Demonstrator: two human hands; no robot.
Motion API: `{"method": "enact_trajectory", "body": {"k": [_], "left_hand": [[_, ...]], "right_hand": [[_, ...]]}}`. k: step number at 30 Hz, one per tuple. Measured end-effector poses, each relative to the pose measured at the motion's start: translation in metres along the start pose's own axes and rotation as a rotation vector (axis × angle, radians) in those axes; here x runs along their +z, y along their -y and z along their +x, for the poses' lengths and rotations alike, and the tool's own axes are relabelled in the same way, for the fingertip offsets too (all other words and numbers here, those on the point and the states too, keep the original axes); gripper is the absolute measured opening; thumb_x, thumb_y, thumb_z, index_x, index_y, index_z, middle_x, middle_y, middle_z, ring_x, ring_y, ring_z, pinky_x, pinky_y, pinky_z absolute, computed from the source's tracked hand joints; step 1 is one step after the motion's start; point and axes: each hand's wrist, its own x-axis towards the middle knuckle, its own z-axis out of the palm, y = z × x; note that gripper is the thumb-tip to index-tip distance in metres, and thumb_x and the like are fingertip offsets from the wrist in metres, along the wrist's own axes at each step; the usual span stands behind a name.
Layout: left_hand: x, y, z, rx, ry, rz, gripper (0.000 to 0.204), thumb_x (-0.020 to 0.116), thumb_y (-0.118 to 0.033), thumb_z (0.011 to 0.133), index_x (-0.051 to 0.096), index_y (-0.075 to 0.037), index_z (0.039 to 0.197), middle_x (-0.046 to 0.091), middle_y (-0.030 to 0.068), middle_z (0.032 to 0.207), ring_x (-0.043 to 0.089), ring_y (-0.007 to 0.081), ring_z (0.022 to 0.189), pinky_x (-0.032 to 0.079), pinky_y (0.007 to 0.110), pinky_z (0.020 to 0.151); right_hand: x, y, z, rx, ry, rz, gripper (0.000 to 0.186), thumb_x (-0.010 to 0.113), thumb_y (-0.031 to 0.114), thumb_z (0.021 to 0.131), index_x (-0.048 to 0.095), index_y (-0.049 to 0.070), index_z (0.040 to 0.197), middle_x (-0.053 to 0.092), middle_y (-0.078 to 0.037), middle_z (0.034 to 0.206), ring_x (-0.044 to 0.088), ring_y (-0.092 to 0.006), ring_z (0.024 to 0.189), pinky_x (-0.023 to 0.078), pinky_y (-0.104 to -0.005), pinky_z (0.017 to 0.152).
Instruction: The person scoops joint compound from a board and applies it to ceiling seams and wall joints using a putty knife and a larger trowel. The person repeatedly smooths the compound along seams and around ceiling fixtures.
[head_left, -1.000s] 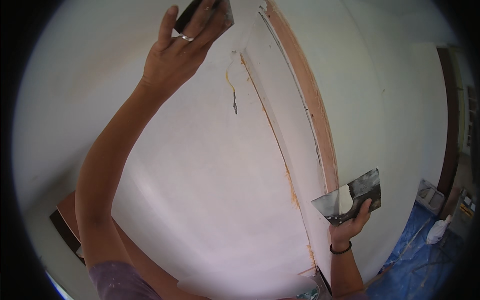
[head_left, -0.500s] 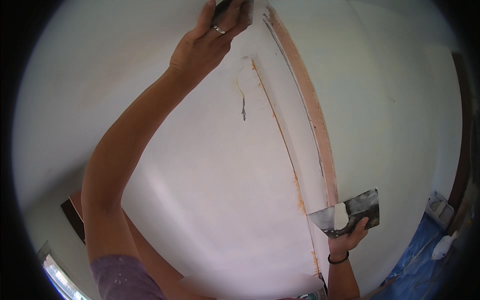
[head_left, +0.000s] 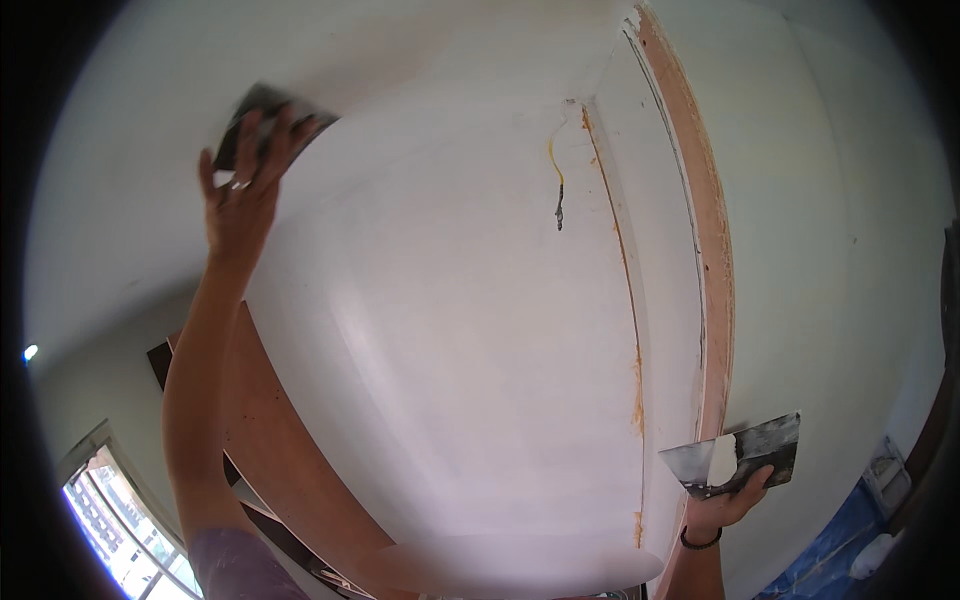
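Raised at the upper left, my left hand point(head_left: 243, 205) grips a dark, wide putty knife point(head_left: 262, 125), fingers spread over its blade. The blade lies at the pale ceiling point(head_left: 420, 60) and is slightly smeared by motion. Low on the right, my right hand point(head_left: 728, 507) holds a second putty knife point(head_left: 765, 450) by its underside, thumb over the front. White filler point(head_left: 722, 460) clings to that blade, which is streaked grey and black. A dark bracelet circles my right wrist.
Yellow wire point(head_left: 553, 165) with a dark end hangs from the white wall. A reddish-brown strip point(head_left: 712, 230) runs down at the right, beside an orange-stained seam point(head_left: 628, 270). Brown boarding point(head_left: 290, 450) and a bright window point(head_left: 125, 520) are lower left; blue sheeting point(head_left: 830, 550) is lower right.
My left hand has swept left and down in the picture with its putty knife. The view has shifted, so the wall, wire and right hand appear further right.
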Motion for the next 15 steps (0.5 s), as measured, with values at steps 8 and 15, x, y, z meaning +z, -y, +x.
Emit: {"method": "enact_trajectory", "body": {"k": [8, 15], "left_hand": [[-0.057, 0.024, -0.019, -0.107, -0.017, -0.139, 0.073, 0.072, -0.032, 0.087, 0.041, -0.051, 0.151, 0.046, -0.0153, 0.157, 0.036, 0.0127, 0.147, 0.008, 0.060, 0.121], [-0.148, -0.027, 0.186, -0.146, -0.314, -0.322, 0.061, 0.065, -0.039, 0.084, 0.055, -0.046, 0.143, 0.045, -0.0174, 0.156, 0.038, 0.0113, 0.147, 0.009, 0.063, 0.123]], "right_hand": [[-0.001, 0.002, -0.002, -0.037, 0.135, -0.116, 0.064, 0.048, 0.045, 0.106, 0.037, -0.009, 0.139, 0.053, -0.019, 0.132, 0.059, -0.0261, 0.119, 0.051, -0.0404, 0.100], [0.014, 0.003, -0.002, -0.073, 0.099, -0.133, 0.061, 0.050, 0.044, 0.106, 0.045, -0.011, 0.131, 0.057, -0.019, 0.127, 0.061, -0.0245, 0.115, 0.053, -0.0385, 0.096]]}}
